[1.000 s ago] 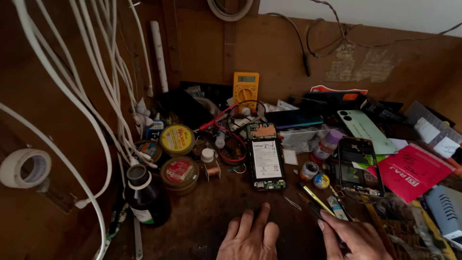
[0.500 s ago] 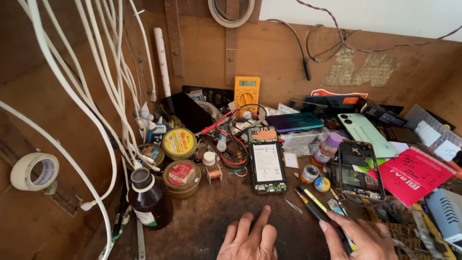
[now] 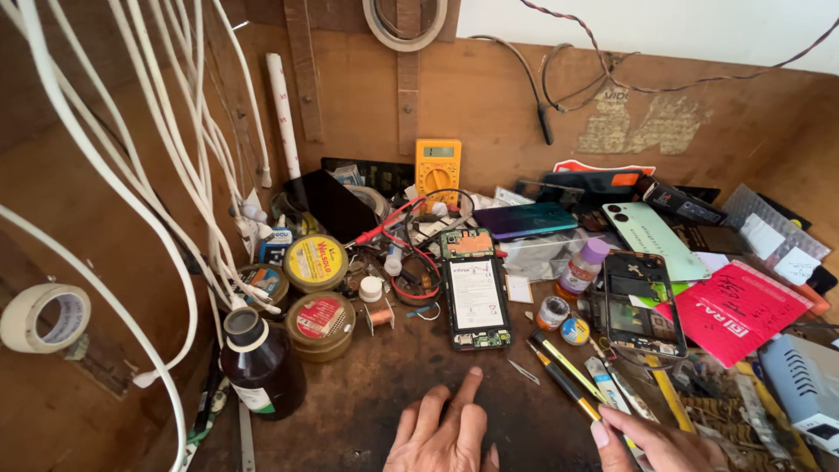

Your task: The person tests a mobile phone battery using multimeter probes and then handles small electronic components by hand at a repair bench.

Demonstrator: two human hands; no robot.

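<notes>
The left hand (image 3: 441,433) lies flat on the bench (image 3: 367,411), fingers spread and holding nothing. Just beyond its fingertips sits an opened phone (image 3: 475,301), untouched. The right hand (image 3: 660,441), fingers loosely extended and gripping nothing, reaches toward the screwdrivers (image 3: 564,371) lying just ahead of its fingertips. A brown bottle (image 3: 260,367) stands well left of the left hand.

Left hand (image 3: 441,433): wrist cut off by the near edge.
Right hand (image 3: 660,441): mostly cut off; grip possibly on a tool, unclear.
Tape roll (image 3: 406,17): top cropped, far edge.
</notes>
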